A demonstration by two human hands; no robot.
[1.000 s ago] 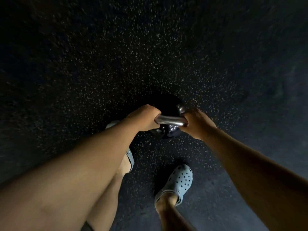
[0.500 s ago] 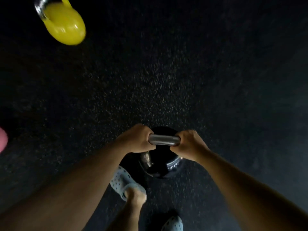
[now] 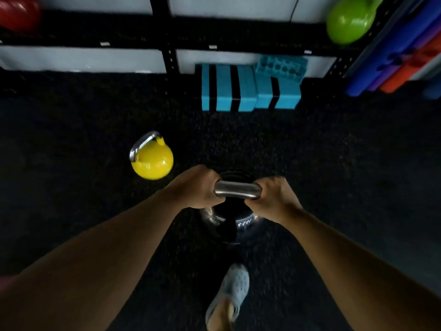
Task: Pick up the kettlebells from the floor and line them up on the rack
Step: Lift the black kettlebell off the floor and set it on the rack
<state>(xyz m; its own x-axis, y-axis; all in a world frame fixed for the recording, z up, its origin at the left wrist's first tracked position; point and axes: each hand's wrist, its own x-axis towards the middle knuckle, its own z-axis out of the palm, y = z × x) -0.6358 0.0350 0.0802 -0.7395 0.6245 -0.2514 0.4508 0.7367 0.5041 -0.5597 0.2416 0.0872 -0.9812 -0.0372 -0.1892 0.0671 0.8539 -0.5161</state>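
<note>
Since half a second ago the view has tipped up: rack (image 3: 167,32), wall and stored gear have come into sight, and the yellow kettlebell (image 3: 152,160) has shifted from the top left corner to just left of the hands. Grip on the black kettlebell (image 3: 245,222) unchanged.

Left hand (image 3: 193,187) closed around the left end of the steel handle (image 3: 236,190); right hand (image 3: 274,199) closed around the right end. Bare middle of the handle shows between the two fists. Black kettlebell hangs below the hands, above the dark speckled floor (image 3: 334,163); whether it touches the floor cannot be told.

Yellow kettlebell sits on the floor, handle tilted up and to the left, apart from the left hand.

Rack runs across the top of the view. Green kettlebell (image 3: 348,20) on it at the right; red one (image 3: 16,13) at the left edge, partly cut off.

Blue blocks (image 3: 248,91) with black stripes stand on the floor under the rack. Rolled mats (image 3: 391,56), blue, purple and orange, lean at the far right.

One foot in a light perforated clog (image 3: 229,295) below the black kettlebell. Picture is motion-blurred.
</note>
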